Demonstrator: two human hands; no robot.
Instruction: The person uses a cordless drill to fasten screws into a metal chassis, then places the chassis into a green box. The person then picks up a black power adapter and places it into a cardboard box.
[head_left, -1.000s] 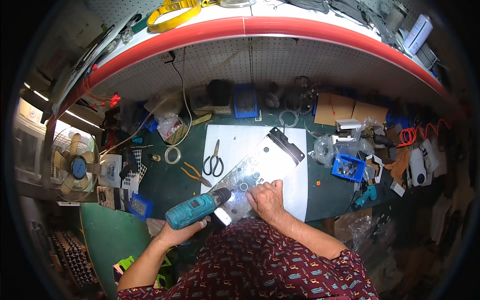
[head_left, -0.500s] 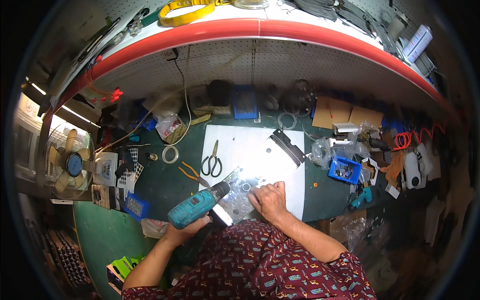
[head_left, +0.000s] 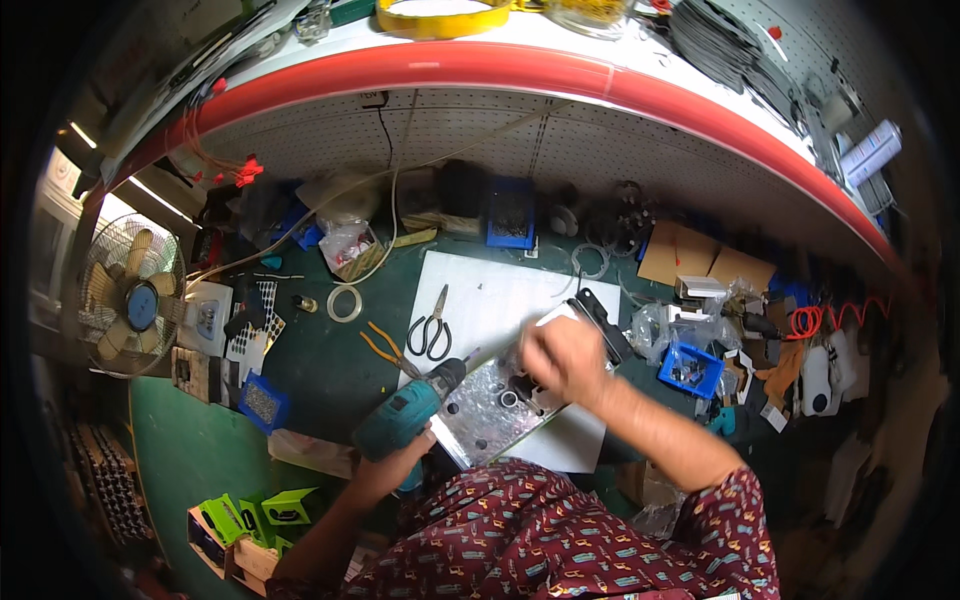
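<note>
Head view: my left hand (head_left: 398, 464) wrapped round teal drill (head_left: 395, 420), chuck by left edge of metal plate (head_left: 483, 407). My right hand (head_left: 570, 362) blurred, fingers curled above plate (cannot tell if anything held). Plate on white sheet (head_left: 462, 280), near worktop's front edge. Green worktop (head_left: 320, 372) stretches between pliers (head_left: 383, 347) and blue bin (head_left: 263, 403).

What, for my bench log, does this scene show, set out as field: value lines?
Left hand: holds drill
Right hand: over metal plate, blurred; whether it holds anything is unclear
Under plate: white sheet
On sheet: scissors
Left of scissors: pliers, orange-handled
Right of sheet: blue bin
</note>
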